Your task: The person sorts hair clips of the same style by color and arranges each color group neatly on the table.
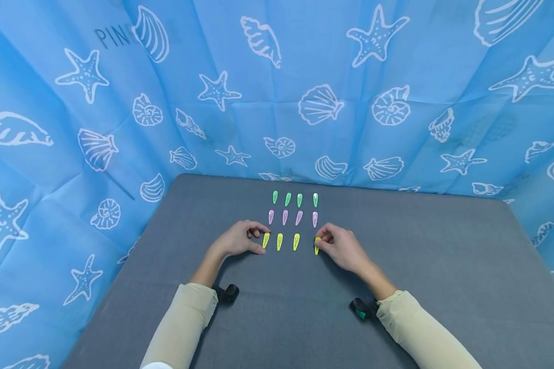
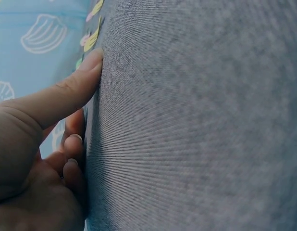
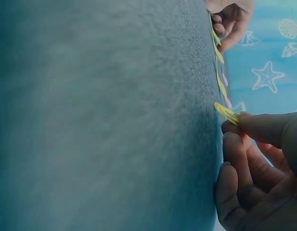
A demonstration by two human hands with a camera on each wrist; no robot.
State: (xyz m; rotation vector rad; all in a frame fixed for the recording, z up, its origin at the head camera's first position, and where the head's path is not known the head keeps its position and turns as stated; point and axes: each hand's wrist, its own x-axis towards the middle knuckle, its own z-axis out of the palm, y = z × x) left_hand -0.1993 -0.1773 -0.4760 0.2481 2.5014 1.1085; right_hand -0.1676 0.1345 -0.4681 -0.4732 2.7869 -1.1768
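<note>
Snap hair clips lie in three rows on the grey table: green hair clips [image 1: 288,199] at the back, pink hair clips [image 1: 284,217] in the middle, yellow hair clips [image 1: 279,241] in front. My right hand [image 1: 343,248] pinches the rightmost yellow hair clip [image 3: 228,113] between thumb and fingers, with its narrow end sticking out. At the left end of the front row, my left hand [image 1: 237,239] has thumb and index finger spread about the leftmost yellow hair clip [image 1: 265,240]. Its thumb [image 2: 92,60] rests on the cloth; whether it touches the clip, I cannot tell.
Grey cloth covers the table [image 1: 286,318]. A blue curtain [image 1: 277,102] with white shells and starfish hangs behind it and along the sides. Black wrist cameras are strapped on, one at the left wrist [image 1: 228,293] and one at the right wrist [image 1: 362,309].
</note>
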